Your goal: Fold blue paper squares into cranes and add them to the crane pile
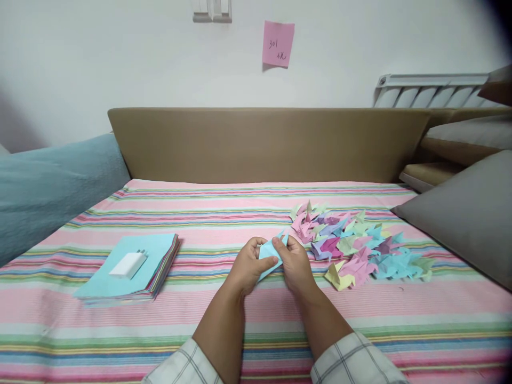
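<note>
A partly folded piece of light blue origami paper point(269, 250) is held between my two hands, above the striped cloth. My left hand point(248, 266) pinches its left side, thumb lying across the front. On the other side, my right hand point(295, 261) grips the paper near its upper right corner, where a narrow pointed flap sticks up. My fingers behind the paper are mostly hidden. Right of my hands lies a spread pile of folded paper cranes point(356, 245) in pink, blue, green, purple and yellow.
At the left, a stack of coloured paper sheets point(108, 282) bears a white plug adapter point(128, 265). Grey cushions point(468, 213) line the right side, and a blue-covered armrest point(60, 186) the left. Behind stands a brown backrest point(264, 144); a pink note point(278, 44) hangs on the wall.
</note>
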`<control>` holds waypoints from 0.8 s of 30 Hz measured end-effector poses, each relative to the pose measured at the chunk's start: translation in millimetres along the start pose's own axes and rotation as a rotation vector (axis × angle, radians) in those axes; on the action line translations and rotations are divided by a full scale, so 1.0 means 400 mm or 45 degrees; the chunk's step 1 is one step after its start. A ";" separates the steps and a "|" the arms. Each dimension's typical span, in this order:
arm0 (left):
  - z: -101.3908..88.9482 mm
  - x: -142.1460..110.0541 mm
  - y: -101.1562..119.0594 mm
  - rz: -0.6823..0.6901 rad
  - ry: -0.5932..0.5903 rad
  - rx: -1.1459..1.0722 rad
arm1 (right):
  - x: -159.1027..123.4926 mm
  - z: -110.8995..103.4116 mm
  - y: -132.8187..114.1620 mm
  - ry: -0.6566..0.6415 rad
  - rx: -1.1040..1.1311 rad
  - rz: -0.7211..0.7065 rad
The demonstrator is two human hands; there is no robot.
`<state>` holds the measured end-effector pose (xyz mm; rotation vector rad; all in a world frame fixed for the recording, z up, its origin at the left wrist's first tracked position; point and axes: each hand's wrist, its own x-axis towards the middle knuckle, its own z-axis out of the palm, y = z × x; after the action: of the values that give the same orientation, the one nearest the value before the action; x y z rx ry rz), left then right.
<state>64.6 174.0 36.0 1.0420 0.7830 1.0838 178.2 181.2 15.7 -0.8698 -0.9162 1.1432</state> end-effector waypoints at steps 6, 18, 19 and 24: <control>-0.021 0.000 -0.007 -0.040 -0.017 0.031 | -0.002 -0.008 0.012 -0.016 0.134 0.052; -0.089 -0.208 0.015 -0.163 0.146 0.224 | -0.184 -0.048 -0.036 -0.193 -0.335 0.311; -0.091 -0.243 0.015 -0.180 0.105 0.270 | -0.215 -0.050 -0.041 -0.226 -0.374 0.334; -0.067 -0.372 -0.003 0.310 0.290 1.033 | -0.307 -0.061 -0.059 -0.245 -0.693 0.311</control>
<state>-3.9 39.4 28.3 1.7451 1.3657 1.1196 189.0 54.3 10.4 -1.3570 -1.3415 1.2195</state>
